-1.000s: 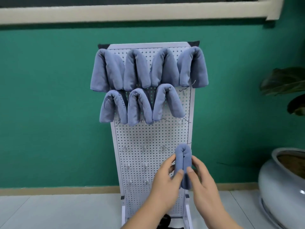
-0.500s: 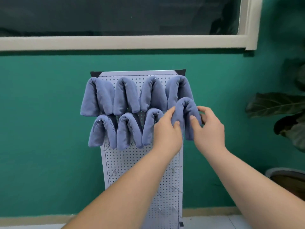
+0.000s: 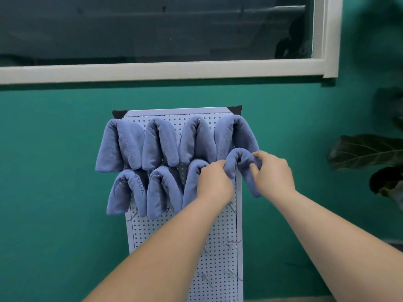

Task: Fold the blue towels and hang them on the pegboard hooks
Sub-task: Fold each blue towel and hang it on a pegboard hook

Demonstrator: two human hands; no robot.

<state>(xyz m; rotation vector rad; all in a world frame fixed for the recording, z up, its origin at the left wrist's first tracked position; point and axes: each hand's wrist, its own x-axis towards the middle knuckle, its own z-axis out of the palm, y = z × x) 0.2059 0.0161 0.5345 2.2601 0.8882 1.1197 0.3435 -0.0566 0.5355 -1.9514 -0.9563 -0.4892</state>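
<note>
A white pegboard (image 3: 218,236) stands against the green wall. Several folded blue towels hang over its hooks in two rows, among them one at the top left (image 3: 122,144) and one at the lower left (image 3: 128,192). At the right end of the lower row, a folded blue towel (image 3: 241,158) arches over the board's right edge. My left hand (image 3: 214,182) grips its left leg and my right hand (image 3: 272,173) grips its right leg. The hook under it is hidden.
Bare wire hooks (image 3: 231,245) stick out of the pegboard's lower part. A window with a white frame (image 3: 165,70) runs above the board. Dark plant leaves (image 3: 368,151) hang at the right.
Both hands lifted the folded towel from low in front of the board to the right end of the lower row. Its two legs are now spread apart. The view tilted upward.
</note>
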